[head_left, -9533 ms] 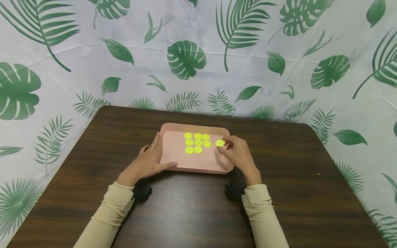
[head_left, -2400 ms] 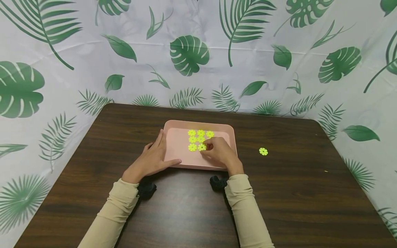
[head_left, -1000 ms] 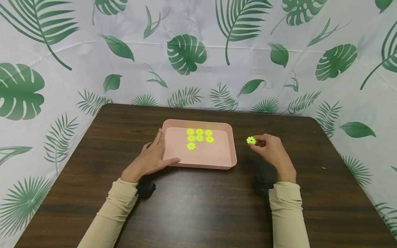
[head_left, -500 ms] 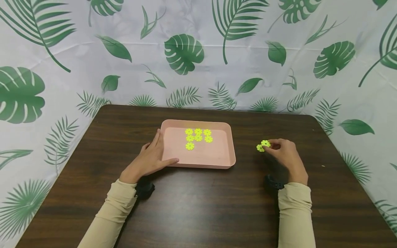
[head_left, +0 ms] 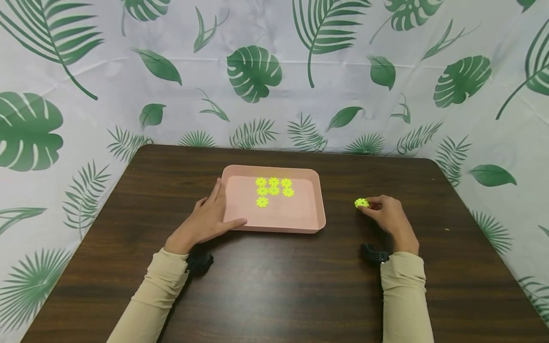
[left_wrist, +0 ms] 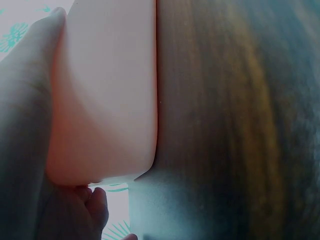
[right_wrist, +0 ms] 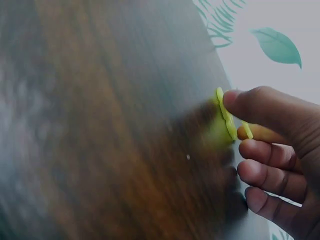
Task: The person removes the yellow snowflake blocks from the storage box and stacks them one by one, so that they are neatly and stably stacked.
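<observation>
Right hand (head_left: pixel 389 219): a yellow flower piece (head_left: pixel 361 203) is pinched in this grip, by thumb and finger, low at the tabletop (head_left: pixel 274 290), to the right of the tray.
Just changed: that piece was held in the air beside the tray a second ago; now it has been brought over the spot where another one was seen.
Under it: the other piece is mostly hidden; whether the two are touching cannot be told.
What it means: two pieces seem to be out now, and the work looks only partly done.
Tray (head_left: pixel 296 209): seven yellow pieces (head_left: pixel 273 190) are left inside the pink tray.
Left hand (head_left: pixel 200 221): the tray's left side is touched by spread fingers, and its near rim by the thumb; no piece is held by this grip.
Tabletop: dark brown wood is seen, marked by a pale speck (head_left: pixel 447 229).
Room: the back is covered by white cloth (head_left: pixel 283 28) with green leaves.
</observation>
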### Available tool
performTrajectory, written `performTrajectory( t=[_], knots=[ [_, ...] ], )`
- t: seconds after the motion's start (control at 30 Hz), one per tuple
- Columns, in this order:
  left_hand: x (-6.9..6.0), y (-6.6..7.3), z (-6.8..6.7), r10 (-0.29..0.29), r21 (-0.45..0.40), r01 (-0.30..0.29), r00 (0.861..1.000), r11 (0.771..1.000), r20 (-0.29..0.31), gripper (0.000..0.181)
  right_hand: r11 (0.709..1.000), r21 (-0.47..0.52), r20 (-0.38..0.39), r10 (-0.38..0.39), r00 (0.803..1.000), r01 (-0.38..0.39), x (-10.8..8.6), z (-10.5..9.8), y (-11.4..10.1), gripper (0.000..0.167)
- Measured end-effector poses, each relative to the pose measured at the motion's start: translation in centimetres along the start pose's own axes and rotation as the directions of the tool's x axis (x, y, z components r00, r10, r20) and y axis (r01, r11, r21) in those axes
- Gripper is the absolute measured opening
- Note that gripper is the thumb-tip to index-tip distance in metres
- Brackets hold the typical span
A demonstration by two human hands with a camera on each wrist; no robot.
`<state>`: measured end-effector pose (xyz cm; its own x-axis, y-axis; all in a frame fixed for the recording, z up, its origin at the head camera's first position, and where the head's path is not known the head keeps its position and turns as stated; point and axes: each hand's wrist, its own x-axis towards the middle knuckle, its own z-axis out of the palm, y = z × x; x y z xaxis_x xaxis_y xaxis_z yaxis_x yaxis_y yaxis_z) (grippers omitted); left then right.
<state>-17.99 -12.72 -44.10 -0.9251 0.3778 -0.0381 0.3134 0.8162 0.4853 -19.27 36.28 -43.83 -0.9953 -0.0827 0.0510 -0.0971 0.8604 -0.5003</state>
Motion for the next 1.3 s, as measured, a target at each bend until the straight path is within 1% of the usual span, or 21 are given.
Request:
performTrajectory(
  t=[0.27,0.77,1.0,1.13,1.3],
  knots=[
    [0.1,0.1,-0.1,-0.001,0.006,0.001,1.000,1.000,-0.005,0.123,1.000,-0.005,-0.011,-0.011,1.000,0.011,0.3,-0.1,-0.2,0.044],
    [0.1,-0.1,-0.1,-0.002,0.008,0.002,1.000,1.000,-0.008,0.124,1.000,-0.004,0.018,0.009,1.000,-0.009,0.6,-0.2,-0.5,0.046],
    [0.0,0.0,0.0,-0.008,-0.010,0.008,1.000,1.000,-0.009,0.123,0.999,-0.002,0.051,0.040,0.998,-0.040,0.6,-0.5,-0.9,0.056],
    [0.0,0.0,0.0,-0.007,-0.016,0.007,1.000,1.000,-0.011,0.122,1.000,0.012,0.049,0.022,0.999,-0.022,0.4,-1.0,-1.6,0.061],
    [0.0,0.0,-0.1,-0.004,-0.012,0.004,1.000,1.000,-0.009,0.122,0.999,0.031,-0.003,-0.014,1.000,0.014,0.2,-1.7,-4.0,0.063]
  ],
)
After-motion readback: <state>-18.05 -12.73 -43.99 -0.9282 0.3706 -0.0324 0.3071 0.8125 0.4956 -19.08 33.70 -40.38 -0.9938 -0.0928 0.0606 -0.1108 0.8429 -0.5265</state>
